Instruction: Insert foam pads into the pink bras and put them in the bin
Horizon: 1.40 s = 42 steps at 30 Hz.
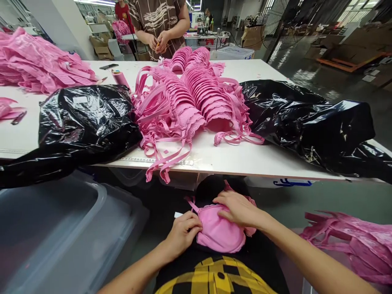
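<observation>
A pink bra [219, 232] lies on my lap below the table edge. My left hand [183, 230] is closed on its left side, fingers pinched at the cup's edge near a small white tag. My right hand [239, 210] rests flat over the top of the cup, fingers curled onto the fabric. On the white table [245, 157] in front of me stand two long rows of stacked pink bras [199, 98], straps trailing over the front edge.
Black plastic bags lie on the table at left [82, 122] and right [306, 122]. A clear plastic bin [61, 232] stands at my left. More pink garments sit at my right [358, 241] and far left [39, 61]. A person [159, 24] stands across the table.
</observation>
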Available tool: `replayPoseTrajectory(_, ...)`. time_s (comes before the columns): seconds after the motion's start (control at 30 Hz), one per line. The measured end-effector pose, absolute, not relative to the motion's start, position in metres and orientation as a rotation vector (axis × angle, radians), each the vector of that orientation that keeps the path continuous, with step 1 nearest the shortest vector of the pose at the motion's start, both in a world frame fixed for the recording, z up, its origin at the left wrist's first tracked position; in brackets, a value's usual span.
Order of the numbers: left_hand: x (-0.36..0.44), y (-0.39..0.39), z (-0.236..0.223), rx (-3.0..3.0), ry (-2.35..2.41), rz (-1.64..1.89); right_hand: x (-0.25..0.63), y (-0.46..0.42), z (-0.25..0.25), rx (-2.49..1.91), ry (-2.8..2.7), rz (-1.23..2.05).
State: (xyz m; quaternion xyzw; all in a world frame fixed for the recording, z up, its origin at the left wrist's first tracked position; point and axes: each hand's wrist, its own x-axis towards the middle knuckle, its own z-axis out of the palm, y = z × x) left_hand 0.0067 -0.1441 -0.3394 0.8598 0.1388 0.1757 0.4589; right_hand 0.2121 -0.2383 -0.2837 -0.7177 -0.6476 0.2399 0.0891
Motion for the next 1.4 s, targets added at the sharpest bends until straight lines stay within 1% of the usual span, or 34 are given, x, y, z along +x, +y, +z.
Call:
replayPoseTrajectory(0.1,0.004,-0.142,-0.337,2.178,0.251,0.423,0.21,-0.224,-0.287,-2.028,-1.991,0.816)
replayPoseTrajectory(0.23,-0.005,-0.136,-0.33,2.236,0.105,0.336,0.201,-0.221,-0.298,-1.951,-1.97,0.851)
replayPoseTrajectory(0.4,0.003,-0.136,-0.334,2.207,0.175,0.638,0.189,-0.212,-0.311,-1.968,-1.836,0.795)
replayPoseTrajectory(0.5,0.013,-0.138,-0.341,2.173,0.295,0.709,0.19,-0.206,-0.306,-1.987,-1.801,0.735)
replayPoseTrajectory(0.67,0.014,-0.14,-0.346,2.127,0.378,0.684,0.176,-0.226,-0.286,-2.06,-1.723,0.474)
replayPoseTrajectory(0.8,0.013,-0.144,-0.35,2.081,0.406,0.714,0.15,-0.245,-0.293,-2.264,-1.628,0.589)
replayPoseTrajectory(0.93,0.015,-0.147,-0.352,2.042,0.4,0.728,0.14,-0.245,-0.307,-2.351,-1.512,0.593)
replayPoseTrajectory(1.07,0.009,-0.146,-0.344,2.106,0.28,0.601,0.141,-0.248,-0.31,-2.292,-1.545,0.584)
replayPoseTrajectory(1.13,0.005,-0.146,-0.34,2.117,0.227,0.594,0.138,-0.252,-0.309,-2.22,-1.591,0.56)
replayPoseTrajectory(1.2,0.004,-0.148,-0.335,2.076,0.257,0.678,0.134,-0.253,-0.306,-2.075,-1.65,0.483)
replayPoseTrajectory(1.3,0.009,-0.153,-0.33,1.979,0.442,0.82,0.133,-0.25,-0.3,-1.848,-1.719,0.33)
replayPoseTrajectory(1.4,0.013,-0.156,-0.324,1.921,0.523,0.857,0.141,-0.246,-0.293,-1.786,-1.742,0.327)
